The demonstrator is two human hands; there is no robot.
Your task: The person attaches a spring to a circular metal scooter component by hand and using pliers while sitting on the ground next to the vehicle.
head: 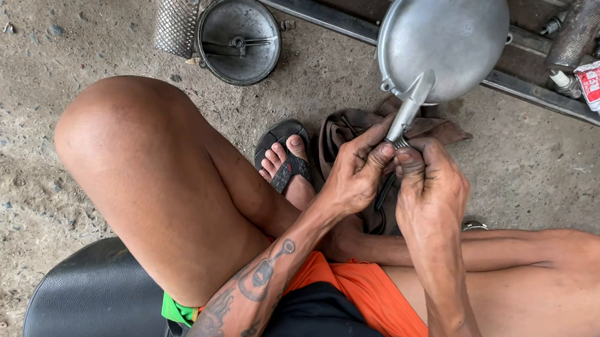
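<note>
The left hand (353, 175) and right hand (424, 187) both pinch the cover (444, 35) neck at frame centre, so steady, small finger turns seem best there.

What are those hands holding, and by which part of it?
Both the left hand and right hand hold a round silver metal cover by the tip of its narrow neck, fingertips pinched around the end.

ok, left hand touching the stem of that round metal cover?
Touching. Head view: left hand fingers pinch the stem end of the round metal cover; no gap.
</note>
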